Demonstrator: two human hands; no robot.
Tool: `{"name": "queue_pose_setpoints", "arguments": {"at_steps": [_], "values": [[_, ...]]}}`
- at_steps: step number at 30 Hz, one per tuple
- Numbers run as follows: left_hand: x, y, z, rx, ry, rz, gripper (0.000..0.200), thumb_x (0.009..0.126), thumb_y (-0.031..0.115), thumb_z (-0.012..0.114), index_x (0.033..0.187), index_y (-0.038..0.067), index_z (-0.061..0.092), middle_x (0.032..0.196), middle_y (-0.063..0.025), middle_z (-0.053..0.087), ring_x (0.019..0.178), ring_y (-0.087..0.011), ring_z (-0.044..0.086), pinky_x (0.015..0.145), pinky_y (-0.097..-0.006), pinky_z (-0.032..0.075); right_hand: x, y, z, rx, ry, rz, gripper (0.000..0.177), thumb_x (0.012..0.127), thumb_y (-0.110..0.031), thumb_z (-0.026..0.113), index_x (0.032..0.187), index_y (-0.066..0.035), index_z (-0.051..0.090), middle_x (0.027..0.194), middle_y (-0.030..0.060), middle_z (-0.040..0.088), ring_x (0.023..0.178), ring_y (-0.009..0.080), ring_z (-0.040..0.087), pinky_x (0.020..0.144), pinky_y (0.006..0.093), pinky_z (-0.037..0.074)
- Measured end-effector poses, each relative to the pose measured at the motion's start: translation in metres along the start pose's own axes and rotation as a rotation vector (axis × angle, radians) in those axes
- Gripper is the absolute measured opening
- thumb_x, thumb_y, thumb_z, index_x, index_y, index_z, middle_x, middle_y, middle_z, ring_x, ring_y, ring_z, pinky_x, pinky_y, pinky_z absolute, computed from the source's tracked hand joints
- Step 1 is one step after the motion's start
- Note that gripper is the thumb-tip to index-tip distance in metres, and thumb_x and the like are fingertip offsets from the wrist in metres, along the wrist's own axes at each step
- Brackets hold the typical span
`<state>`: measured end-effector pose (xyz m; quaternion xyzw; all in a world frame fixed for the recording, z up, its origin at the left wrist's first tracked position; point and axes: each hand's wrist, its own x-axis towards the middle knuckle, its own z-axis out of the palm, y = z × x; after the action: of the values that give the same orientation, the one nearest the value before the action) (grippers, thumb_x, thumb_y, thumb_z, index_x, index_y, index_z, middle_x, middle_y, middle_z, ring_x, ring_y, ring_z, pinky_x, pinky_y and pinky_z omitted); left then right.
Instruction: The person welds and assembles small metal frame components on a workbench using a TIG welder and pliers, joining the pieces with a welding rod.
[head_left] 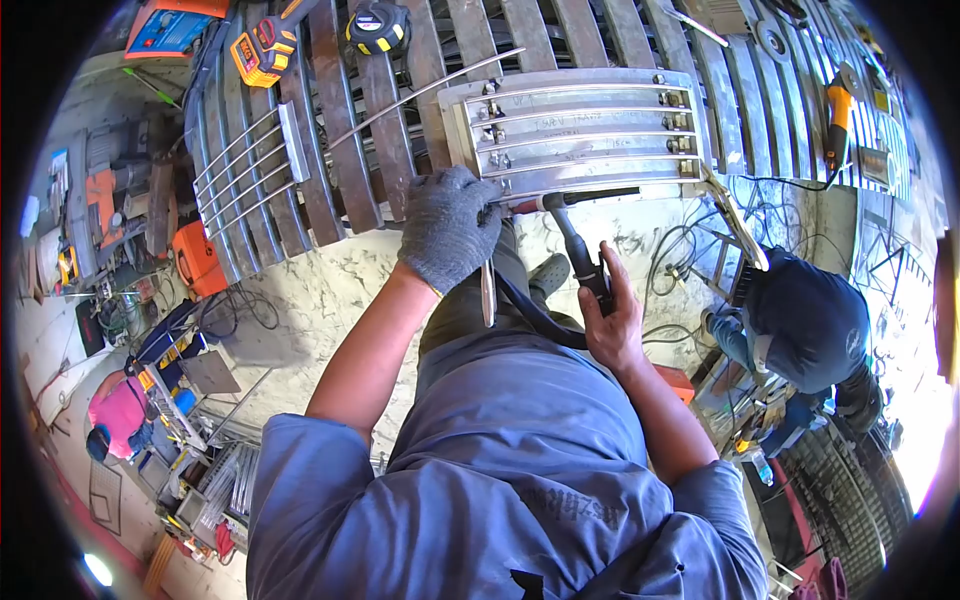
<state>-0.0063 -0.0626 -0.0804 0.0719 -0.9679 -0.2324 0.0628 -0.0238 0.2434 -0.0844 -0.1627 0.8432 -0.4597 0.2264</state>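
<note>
Silvery barred panel [590, 126] — flat on slats [382, 85], black torch [575, 246] — slanted, at its edge

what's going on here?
Someone is working at a slatted metal table. Their bare right hand holds a torch, its head by the near edge of a metal plate with thin rods across it; no spark shows. The gloved left hand is at the plate's near left corner, its exact grip unclear. Two tape measures sit at the far left of the table.
</note>
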Motion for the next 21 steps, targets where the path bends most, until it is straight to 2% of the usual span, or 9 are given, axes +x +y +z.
{"name": "queue_pose_setpoints", "arguments": {"at_steps": [2, 5, 9, 11, 14, 15, 17, 19, 21], "values": [[0.002, 0.0, 0.0, 0.019, -0.011, 0.008, 0.02, 0.088, 0.023, 0.085, 0.107, 0.016, 0.086, 0.095, -0.0092, 0.069, 0.095, -0.0336, 0.07, 0.088, -0.0504, 0.053, -0.002, -0.002, -0.002, 0.033, -0.035, 0.071, 0.073, 0.106, -0.01, 0.074, 0.172, -0.009, 0.041, 0.113, 0.0202, 0.08, 0.085, 0.026, 0.078, 0.078, 0.04, 0.06], [0.003, -0.006, 0.007, 0.022, -0.014, 0.019, 0.02, 0.087, 0.024, 0.085, 0.105, 0.016, 0.085, 0.093, -0.0091, 0.069, 0.097, -0.034, 0.07, 0.091, -0.051, 0.052, -0.004, -0.002, -0.004, 0.074, -0.039, 0.135, 0.074, 0.104, -0.006, 0.073, 0.172, -0.007, 0.044, 0.134, 0.0167, 0.075, 0.092, 0.0158, 0.068, 0.083, 0.0333, 0.057], [0.004, -0.008, 0.008, -0.002, -0.008, 0.043, 0.019, 0.086, 0.022, 0.084, 0.103, 0.013, 0.084, 0.095, -0.0096, 0.071, 0.098, -0.0339, 0.069, 0.092, -0.0515, 0.051, -0.004, 0.002, -0.008, 0.022, -0.033, 0.115, 0.075, 0.103, -0.005, 0.073, 0.172, -0.007, 0.044, 0.126, 0.0132, 0.077, 0.091, 0.0157, 0.068, 0.084, 0.033, 0.057], [0.005, -0.007, 0.011, -0.045, 0.022, 0.056, 0.015, 0.087, 0.021, 0.083, 0.099, 0.011, 0.083, 0.096, -0.01, 0.073, 0.098, -0.0343, 0.069, 0.093, -0.0518, 0.05, -0.002, 0.0, -0.009, -0.022, -0.011, 0.089, 0.075, 0.103, -0.006, 0.075, 0.171, -0.007, 0.045, 0.116, 0.0129, 0.077, 0.087, 0.0161, 0.068, 0.081, 0.0344, 0.057], [0.008, -0.011, 0.009, -0.046, -0.04, 0.061, 0.014, 0.088, 0.021, 0.084, 0.098, 0.012, 0.083, 0.093, -0.0099, 0.073, 0.096, -0.0347, 0.07, 0.093, -0.052, 0.05, -0.001, -0.011, -0.014, -0.006, -0.052, 0.203, 0.075, 0.103, -0.008, 0.076, 0.171, -0.007, 0.045, 0.106, 0.0145, 0.076, 0.082, 0.0152, 0.066, 0.076, 0.0342, 0.055], [0.008, -0.01, 0.009, -0.064, -0.051, 0.049, 0.014, 0.088, 0.022, 0.084, 0.098, 0.012, 0.083, 0.093, -0.0101, 0.072, 0.096, -0.0348, 0.07, 0.093, -0.0521, 0.05, 0.001, -0.007, -0.013, -0.038, -0.046, 0.125, 0.077, 0.104, -0.012, 0.073, 0.174, -0.014, 0.04, 0.102, 0.0194, 0.079, 0.079, 0.0281, 0.077, 0.077, 0.0425, 0.06], [0.008, -0.011, 0.007, -0.086, -0.074, 0.017, 0.014, 0.089, 0.023, 0.085, 0.098, 0.012, 0.083, 0.092, -0.0103, 0.072, 0.096, -0.0349, 0.07, 0.093, -0.0523, 0.05, 0.001, -0.009, -0.015, -0.031, -0.076, 0.173, 0.078, 0.104, -0.01, 0.073, 0.174, -0.014, 0.039, 0.106, 0.0204, 0.079, 0.08, 0.0278, 0.077, 0.078, 0.0417, 0.06], [0.008, -0.01, 0.001, -0.102, -0.041, 0.023, 0.014, 0.091, 0.023, 0.085, 0.099, 0.012, 0.084, 0.092, -0.01, 0.072, 0.092, -0.035, 0.07, 0.088, -0.0496, 0.052, 0.002, -0.005, -0.013, -0.056, -0.046, 0.091, 0.078, 0.104, -0.009, 0.073, 0.174, -0.014, 0.039, 0.11, 0.0212, 0.079, 0.082, 0.0278, 0.077, 0.078, 0.0409, 0.06], [0.007, -0.011, -0.009, -0.156, -0.03, 0.002, 0.014, 0.092, 0.022, 0.085, 0.1, 0.011, 0.084, 0.091, -0.0097, 0.072, 0.09, -0.0348, 0.07, 0.085, -0.0482, 0.053, 0.001, -0.003, -0.011, -0.033, -0.036, 0.097, 0.077, 0.104, -0.009, 0.074, 0.173, -0.011, 0.041, 0.124, 0.0212, 0.076, 0.091, 0.0259, 0.076, 0.084, 0.0393, 0.06]]}}
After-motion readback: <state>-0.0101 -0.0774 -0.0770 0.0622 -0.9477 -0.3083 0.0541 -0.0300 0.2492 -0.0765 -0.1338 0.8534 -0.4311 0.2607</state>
